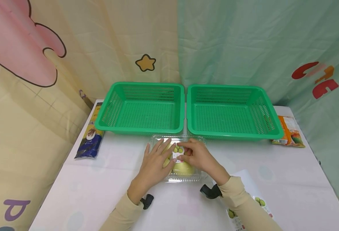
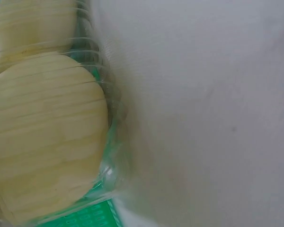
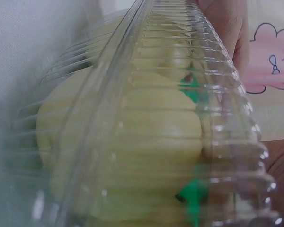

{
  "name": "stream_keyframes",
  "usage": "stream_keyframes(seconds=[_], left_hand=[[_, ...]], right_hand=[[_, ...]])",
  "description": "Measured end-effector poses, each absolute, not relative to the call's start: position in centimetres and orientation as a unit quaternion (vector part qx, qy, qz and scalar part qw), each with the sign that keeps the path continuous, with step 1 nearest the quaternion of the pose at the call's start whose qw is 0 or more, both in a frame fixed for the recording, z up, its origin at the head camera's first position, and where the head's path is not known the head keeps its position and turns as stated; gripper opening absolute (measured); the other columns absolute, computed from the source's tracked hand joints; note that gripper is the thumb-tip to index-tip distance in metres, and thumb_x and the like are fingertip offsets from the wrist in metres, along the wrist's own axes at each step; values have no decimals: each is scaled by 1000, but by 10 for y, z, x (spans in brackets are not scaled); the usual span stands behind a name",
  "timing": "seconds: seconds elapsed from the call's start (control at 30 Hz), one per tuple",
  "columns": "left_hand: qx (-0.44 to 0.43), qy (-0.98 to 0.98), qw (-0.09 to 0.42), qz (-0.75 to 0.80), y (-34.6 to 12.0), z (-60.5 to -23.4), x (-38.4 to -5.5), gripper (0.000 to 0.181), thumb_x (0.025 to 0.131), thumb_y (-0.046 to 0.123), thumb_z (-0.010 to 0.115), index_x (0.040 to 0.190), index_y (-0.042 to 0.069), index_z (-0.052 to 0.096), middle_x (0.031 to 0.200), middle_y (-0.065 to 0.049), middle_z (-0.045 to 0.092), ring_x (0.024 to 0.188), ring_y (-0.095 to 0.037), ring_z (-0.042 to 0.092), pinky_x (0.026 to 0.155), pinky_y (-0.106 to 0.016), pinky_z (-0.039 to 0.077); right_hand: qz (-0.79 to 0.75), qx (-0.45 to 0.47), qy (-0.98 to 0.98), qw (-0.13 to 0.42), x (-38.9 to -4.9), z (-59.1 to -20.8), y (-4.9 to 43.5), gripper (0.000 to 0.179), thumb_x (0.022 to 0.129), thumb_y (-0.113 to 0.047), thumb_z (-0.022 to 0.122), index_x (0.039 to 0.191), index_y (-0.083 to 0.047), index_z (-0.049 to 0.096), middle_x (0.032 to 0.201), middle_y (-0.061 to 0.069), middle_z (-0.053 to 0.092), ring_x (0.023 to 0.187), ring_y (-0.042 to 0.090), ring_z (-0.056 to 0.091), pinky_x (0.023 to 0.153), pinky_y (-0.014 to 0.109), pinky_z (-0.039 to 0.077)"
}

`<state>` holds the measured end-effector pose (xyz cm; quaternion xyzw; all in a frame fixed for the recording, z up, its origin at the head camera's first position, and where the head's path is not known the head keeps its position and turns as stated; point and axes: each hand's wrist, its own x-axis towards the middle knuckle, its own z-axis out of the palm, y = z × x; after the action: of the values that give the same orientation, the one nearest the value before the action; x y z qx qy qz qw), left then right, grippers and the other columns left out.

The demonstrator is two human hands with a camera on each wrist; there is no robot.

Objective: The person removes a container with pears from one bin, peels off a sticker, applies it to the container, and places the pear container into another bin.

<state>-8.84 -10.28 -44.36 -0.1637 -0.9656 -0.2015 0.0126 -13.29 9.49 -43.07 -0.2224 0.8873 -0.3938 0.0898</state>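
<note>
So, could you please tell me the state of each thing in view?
Clear clamshell container: appears closed
Fruit label: on container, picture up
Yellow round items: inside container
Left hand: fingers spread, resting on container
Right hand: curled, thumb and forefinger at the label
Left green basket: upright, uncovered
Right green basket: upright, uncovered
Blue pouch: lying flat, partly hidden
Orange packet: lying flat, partly hidden
Label sheet: flat, partly hidden

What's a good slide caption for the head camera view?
Left hand and right hand at a small printed label on a clear container, two green baskets behind.
</note>
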Motion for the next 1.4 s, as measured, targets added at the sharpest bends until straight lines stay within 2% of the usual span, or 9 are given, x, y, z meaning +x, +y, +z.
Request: stream_keyframes(seconds=[0.83, 1.4], left_hand=[[-176, -960, 26, -215, -105, -442, -86, 53, 101, 41, 54, 149, 20, 50, 163, -2, 38, 154, -32, 28, 116, -75, 21], [-180, -955, 20, -233, -111, -443, -86, 53, 101, 37, 55, 150, 17, 49, 163, -5, 38, 155, -31, 27, 121, -70, 18]], right_hand=[[-395, -223, 885, 108, -132, -428, 94, 52, 83, -13, 82, 131, -2, 66, 84, 5, 56, 71, 10, 49, 61, 19, 44], [-380, -230, 889, 109, -125, -425, 94, 45, 89, -8, 74, 133, -1, 65, 81, 2, 56, 67, 8, 46, 57, 18, 40]])
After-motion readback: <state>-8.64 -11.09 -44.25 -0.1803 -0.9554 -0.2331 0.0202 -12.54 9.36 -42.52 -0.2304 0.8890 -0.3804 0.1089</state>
